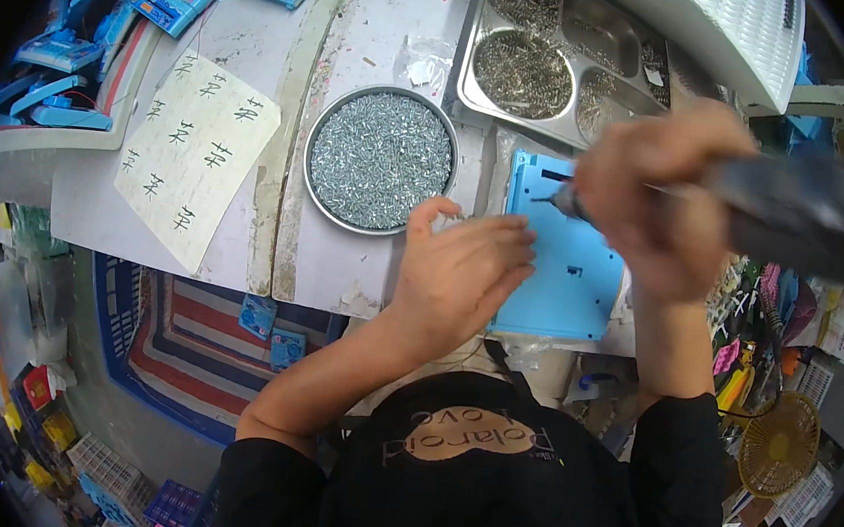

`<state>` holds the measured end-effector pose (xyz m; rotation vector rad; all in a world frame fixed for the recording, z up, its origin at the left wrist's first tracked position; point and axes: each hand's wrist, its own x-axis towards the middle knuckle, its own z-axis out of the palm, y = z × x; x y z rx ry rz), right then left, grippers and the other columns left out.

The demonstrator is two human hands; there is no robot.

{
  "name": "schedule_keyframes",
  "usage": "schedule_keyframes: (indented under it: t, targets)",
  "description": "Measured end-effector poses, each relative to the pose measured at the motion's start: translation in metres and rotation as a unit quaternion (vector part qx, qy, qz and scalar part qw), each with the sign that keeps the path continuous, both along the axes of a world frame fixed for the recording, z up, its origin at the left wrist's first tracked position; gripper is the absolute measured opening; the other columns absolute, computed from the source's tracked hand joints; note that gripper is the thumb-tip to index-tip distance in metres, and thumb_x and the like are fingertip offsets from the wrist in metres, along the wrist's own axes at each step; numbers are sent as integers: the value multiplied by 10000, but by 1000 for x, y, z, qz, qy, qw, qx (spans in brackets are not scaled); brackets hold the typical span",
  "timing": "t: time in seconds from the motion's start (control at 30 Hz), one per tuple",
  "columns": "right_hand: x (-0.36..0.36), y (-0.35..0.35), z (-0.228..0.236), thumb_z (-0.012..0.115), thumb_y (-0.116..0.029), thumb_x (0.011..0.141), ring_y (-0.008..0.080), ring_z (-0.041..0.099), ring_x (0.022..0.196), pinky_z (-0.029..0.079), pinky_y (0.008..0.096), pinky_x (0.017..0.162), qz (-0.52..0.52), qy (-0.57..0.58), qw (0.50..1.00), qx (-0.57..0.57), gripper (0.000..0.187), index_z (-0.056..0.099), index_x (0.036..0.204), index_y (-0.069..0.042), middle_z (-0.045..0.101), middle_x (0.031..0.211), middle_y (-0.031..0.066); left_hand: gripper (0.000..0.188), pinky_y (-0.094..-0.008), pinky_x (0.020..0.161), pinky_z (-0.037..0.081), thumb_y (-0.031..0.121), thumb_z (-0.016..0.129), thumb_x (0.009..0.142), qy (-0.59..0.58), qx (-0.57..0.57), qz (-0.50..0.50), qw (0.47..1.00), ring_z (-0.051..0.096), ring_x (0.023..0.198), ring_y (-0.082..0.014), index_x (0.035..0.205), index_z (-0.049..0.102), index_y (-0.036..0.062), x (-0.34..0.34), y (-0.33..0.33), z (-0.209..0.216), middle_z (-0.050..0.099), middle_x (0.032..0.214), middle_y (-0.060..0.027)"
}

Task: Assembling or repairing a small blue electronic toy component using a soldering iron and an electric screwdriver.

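A flat light-blue plastic panel (571,287) lies on the bench in front of me, with small holes and a dark slot near its far edge. My right hand (663,199) is wrapped round a black electric screwdriver (798,211), which is blurred. Its bit points left and ends over the far left part of the panel; whether it touches cannot be made out. My left hand (466,277) lies with fingers stretched over the panel's left edge, its thumb apart near the rim of a round metal dish. That dish (308,153) is full of small silvery screws (381,160).
A steel compartment tray (467,92) of small metal parts stands beyond the panel. At left lie a handwritten paper sheet (190,158) and blue plastic housings (64,52). Below the bench is a blue basket (115,327); a yellow basket (777,445) stands at right.
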<state>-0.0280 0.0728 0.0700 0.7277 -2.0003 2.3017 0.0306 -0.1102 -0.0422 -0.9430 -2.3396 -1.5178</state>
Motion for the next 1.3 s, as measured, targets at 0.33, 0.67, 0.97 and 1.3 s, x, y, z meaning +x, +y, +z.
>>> schedule_keyframes:
  t: [0.33, 0.67, 0.97, 1.3]
  targets:
    - [42, -7, 13, 659, -447, 1000, 80, 506, 499, 463, 270, 560, 23, -14, 998, -54, 327, 541, 978, -143, 521, 600, -71, 224, -484, 1091, 305, 19, 789, 808, 12, 1, 31, 999, 745, 995, -215, 1007, 724, 101, 5, -12, 14, 773, 991, -40]
    - [60, -18, 3, 711, -427, 967, 100, 496, 500, 462, 286, 560, -32, -55, 998, -12, 360, 527, 950, -117, 516, 604, -42, 214, -529, 1080, 282, 194, 814, 803, 66, -147, 150, 975, 614, 1108, -236, 987, 733, 120, -37, -59, 20, 685, 1073, -64]
    - [66, -19, -11, 782, -316, 926, 124, 528, 538, 474, 319, 589, -12, -83, 990, 111, 327, 540, 911, -97, 557, 651, 12, 128, -502, 954, 365, 164, 775, 839, 48, -251, 205, 945, 567, 1006, -250, 906, 694, 90, -54, -81, -1, 649, 956, -28]
    - [74, -25, -16, 748, -62, 879, 166, 546, 555, 463, 333, 554, -9, 14, 978, 209, 202, 547, 888, -74, 571, 652, 48, 116, -390, 727, 506, 83, 751, 869, -133, -7, 91, 987, 632, 842, -284, 929, 662, 37, -25, -68, 23, 675, 863, -101]
